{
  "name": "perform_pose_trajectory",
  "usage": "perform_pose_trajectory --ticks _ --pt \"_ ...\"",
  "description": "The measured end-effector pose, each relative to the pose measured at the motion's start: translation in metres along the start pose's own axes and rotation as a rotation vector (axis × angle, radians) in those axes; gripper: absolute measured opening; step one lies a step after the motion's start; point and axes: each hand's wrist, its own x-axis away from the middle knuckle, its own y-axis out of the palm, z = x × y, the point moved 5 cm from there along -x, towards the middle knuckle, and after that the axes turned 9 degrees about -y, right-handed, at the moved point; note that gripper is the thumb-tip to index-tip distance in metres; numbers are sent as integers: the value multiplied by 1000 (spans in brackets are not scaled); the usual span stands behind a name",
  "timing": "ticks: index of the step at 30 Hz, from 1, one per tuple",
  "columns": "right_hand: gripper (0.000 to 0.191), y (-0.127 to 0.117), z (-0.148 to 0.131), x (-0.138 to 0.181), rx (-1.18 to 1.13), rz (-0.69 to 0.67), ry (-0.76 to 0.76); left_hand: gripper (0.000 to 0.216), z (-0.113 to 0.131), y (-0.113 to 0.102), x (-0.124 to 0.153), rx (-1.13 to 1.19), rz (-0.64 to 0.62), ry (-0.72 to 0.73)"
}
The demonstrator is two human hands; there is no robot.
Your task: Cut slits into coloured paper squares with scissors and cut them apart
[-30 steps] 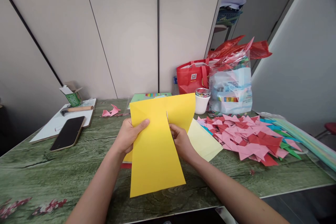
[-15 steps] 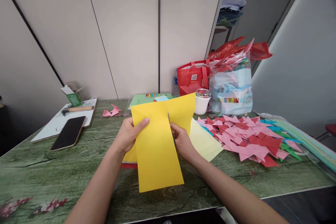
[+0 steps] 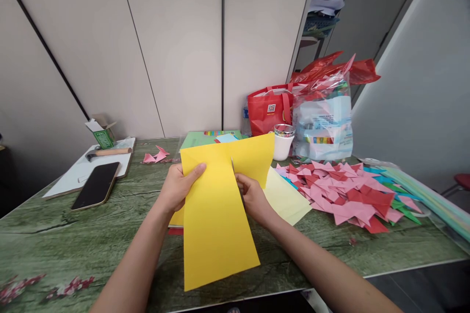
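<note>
A large sheet of yellow paper (image 3: pixel 216 220) is held up above the table, slit from its lower edge to near the top. My left hand (image 3: pixel 179 186) grips the left side, thumb on the front and fingers behind. My right hand (image 3: pixel 251 195) is closed round scissors (image 3: pixel 232 165) inside the slit. Only a thin part of the blade shows; paper and fingers hide the rest. The left part of the sheet hangs toward me, while the right part stands behind my right hand. Pale yellow paper (image 3: pixel 288 200) lies on the table beyond that hand.
Folded pink and red paper pieces (image 3: pixel 348 190) are heaped at right. A white cup (image 3: pixel 282 146), red bag (image 3: pixel 270 112) and plastic-wrapped pack (image 3: pixel 323 122) stand behind. At left lie a phone (image 3: pixel 96 186), hammer (image 3: pixel 110 151) and small green box (image 3: pixel 103 138).
The scissors have moved slightly up and left with my right hand. The hanging part of the yellow paper has swung lower and nearer to me, and my left hand has shifted slightly left.
</note>
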Motion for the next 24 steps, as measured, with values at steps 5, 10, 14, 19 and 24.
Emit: perform_pose_trajectory --ticks 5,10,14,19,24 --pt "31 0 -1 1 12 -4 16 25 1 0 2 -14 -4 -4" --pt "30 1 -1 0 -1 0 30 26 1 0 1 -25 10 -8" --pt "28 2 -1 0 -17 5 44 26 2 0 2 -21 6 -6" --pt "29 2 -2 0 14 1 54 27 3 -1 2 -15 -2 -13" --pt "32 2 0 0 6 6 59 27 3 0 3 -4 -17 -8"
